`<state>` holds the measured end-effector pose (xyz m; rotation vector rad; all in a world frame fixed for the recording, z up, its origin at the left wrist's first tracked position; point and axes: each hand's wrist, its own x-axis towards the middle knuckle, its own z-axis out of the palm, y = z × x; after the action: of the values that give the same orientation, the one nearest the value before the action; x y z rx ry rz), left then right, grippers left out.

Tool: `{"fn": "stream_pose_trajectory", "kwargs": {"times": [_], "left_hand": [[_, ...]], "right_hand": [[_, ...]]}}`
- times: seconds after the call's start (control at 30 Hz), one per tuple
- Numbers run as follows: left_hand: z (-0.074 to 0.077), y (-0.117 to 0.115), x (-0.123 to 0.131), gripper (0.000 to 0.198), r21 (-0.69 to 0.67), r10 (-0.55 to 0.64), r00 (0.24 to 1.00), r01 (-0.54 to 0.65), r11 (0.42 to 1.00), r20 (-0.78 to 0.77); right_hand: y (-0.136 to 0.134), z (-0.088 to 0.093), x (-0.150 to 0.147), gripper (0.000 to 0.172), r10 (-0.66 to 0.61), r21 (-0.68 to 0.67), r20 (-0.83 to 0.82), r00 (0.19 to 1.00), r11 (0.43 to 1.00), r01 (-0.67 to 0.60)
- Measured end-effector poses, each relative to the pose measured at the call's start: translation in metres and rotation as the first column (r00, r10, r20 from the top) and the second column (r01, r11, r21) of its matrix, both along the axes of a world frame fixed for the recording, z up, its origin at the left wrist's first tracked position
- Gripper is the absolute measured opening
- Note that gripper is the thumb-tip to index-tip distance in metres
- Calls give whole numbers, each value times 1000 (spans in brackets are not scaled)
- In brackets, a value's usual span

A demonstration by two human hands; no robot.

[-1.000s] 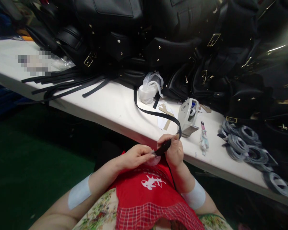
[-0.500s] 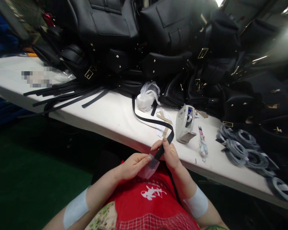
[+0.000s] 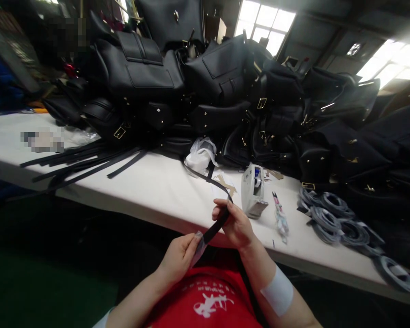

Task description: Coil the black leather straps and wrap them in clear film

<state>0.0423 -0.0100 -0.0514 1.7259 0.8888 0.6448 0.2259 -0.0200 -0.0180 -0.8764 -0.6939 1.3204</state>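
A long black strap [image 3: 216, 228] runs between my hands, and its far part curves back over the table to the white plastic bundle. My left hand [image 3: 178, 256] is closed on the near end of the strap, where a piece of clear plastic film [image 3: 198, 253] wraps it. Higher up and to the right, my right hand [image 3: 236, 224] pinches the same strap between thumb and fingers. Both hands are in front of the table's near edge, above a red apron [image 3: 205, 296].
Black bags [image 3: 143, 68] are piled along the back. A tape dispenser [image 3: 252, 191] stands on the white table [image 3: 140, 191], with thread snips [image 3: 279, 214] beside it. Coiled straps [image 3: 328, 223] lie at right, loose black straps [image 3: 78, 161] at left, and a white plastic bundle [image 3: 201, 157] behind.
The view has tilted upward, showing more bags and windows. The strap between my hands is now pulled straighter, with more length between them, and the film is gathered under my left hand.
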Motion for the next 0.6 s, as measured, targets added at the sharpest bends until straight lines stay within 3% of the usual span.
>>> {"fn": "stream_pose_trajectory", "kwargs": {"times": [0.1, 0.2, 0.3, 0.43, 0.53, 0.6], "left_hand": [[5, -4, 0, 45, -17, 17, 998, -16, 1000, 58], [10, -9, -2, 43, 11, 123, 987, -125, 992, 105], [17, -13, -7, 41, 118, 207, 972, -220, 969, 108], [29, -15, -14, 38, 317, 97, 993, -114, 942, 67], [35, -19, -18, 36, 508, 9, 999, -31, 861, 46], [35, -22, -20, 36, 627, -62, 997, 24, 779, 40]], "right_hand": [[2, -4, -17, 39, 50, -15, 138, 989, 999, -49], [-7, -11, -41, 39, 194, 1, 302, 933, 979, -204], [-14, -10, -52, 41, 351, 24, 191, 917, 932, -362], [-17, 14, -43, 41, 380, 55, -55, 923, 924, -378], [-28, 43, -32, 41, 345, 192, 89, 934, 915, -356], [-41, 63, -26, 43, 388, 305, 216, 896, 845, -439]]}}
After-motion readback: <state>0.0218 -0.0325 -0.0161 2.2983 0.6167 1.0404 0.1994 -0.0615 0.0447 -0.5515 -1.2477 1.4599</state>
